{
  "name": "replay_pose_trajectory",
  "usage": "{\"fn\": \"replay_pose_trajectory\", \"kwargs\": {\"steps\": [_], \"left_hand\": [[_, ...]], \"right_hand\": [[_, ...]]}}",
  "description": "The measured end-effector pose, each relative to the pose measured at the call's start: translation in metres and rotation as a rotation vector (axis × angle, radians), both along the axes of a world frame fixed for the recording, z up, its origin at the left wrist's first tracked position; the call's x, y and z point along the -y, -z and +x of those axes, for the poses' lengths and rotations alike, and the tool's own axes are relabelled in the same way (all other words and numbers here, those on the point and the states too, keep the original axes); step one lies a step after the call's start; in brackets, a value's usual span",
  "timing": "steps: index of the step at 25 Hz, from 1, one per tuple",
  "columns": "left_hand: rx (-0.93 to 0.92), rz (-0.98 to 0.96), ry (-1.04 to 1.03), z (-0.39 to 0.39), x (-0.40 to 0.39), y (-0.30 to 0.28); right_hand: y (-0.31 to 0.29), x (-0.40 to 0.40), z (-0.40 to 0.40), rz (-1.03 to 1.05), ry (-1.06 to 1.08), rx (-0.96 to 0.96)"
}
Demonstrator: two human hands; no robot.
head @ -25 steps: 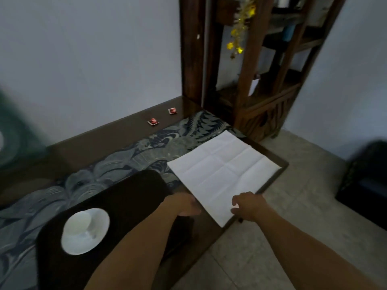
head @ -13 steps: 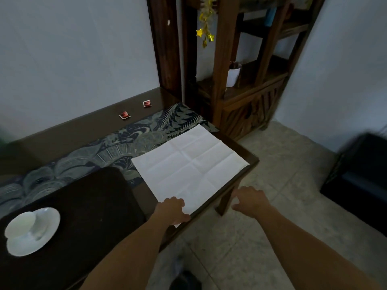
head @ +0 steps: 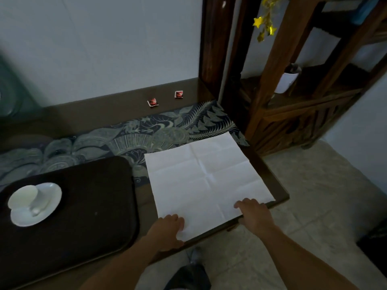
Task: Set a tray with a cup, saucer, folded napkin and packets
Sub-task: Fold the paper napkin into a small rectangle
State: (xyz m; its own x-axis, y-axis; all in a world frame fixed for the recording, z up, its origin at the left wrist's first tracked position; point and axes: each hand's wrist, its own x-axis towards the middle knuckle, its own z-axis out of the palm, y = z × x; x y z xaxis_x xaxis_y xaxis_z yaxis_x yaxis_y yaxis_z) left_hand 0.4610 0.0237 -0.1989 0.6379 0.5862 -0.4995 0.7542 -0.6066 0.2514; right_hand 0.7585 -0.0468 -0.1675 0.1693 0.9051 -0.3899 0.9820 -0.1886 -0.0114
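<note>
A white napkin [head: 206,178] lies unfolded and creased on the table's right end. My left hand [head: 168,230] grips its near left corner, fingers curled over it. My right hand [head: 254,214] holds the near edge close to the right corner, fingers on top and thumb at the table's edge. A dark tray [head: 83,206] sits to the left of the napkin. On its left part stand a white cup [head: 23,197] and a white saucer [head: 45,208] under it. Two small red packets [head: 152,102] [head: 178,94] lie at the back by the wall.
A patterned runner [head: 146,137] covers the middle of the dark table [head: 278,195]. A tall wooden shelf [head: 293,105] holding a white pot [head: 285,81] stands right of the table. Tiled floor [head: 314,206] lies beyond the near table edge.
My right hand has come from beyond the table edge onto the napkin's near edge. My left hand stays at the near left corner. The view has shifted right.
</note>
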Motion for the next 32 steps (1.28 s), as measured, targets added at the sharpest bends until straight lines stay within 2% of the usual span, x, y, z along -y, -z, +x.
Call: {"fn": "replay_pose_trajectory", "kwargs": {"steps": [4, 11, 16, 23, 28, 32], "left_hand": [[0.073, 0.109, 0.035, -0.005, 0.005, 0.009], [0.073, 0.283, 0.057, -0.008, 0.024, 0.008], [0.1, 0.335, -0.149, -0.001, 0.073, 0.016], [-0.048, 0.293, -0.335, 0.02, 0.092, 0.008], [-0.049, 0.214, -0.453, 0.024, 0.09, -0.001], [-0.069, -0.03, -0.586, 0.028, 0.06, -0.016]], "right_hand": [[0.018, 0.001, 0.036, 0.013, -0.124, -0.045], [0.022, -0.015, 0.088, 0.062, -0.421, -0.059], [0.047, 0.004, 0.125, 0.133, -0.545, -0.075], [0.042, -0.004, 0.165, 0.139, -0.624, -0.087], [0.038, -0.021, 0.171, 0.049, -0.627, -0.233], [0.018, -0.055, 0.167, -0.097, -0.452, -0.374]]}}
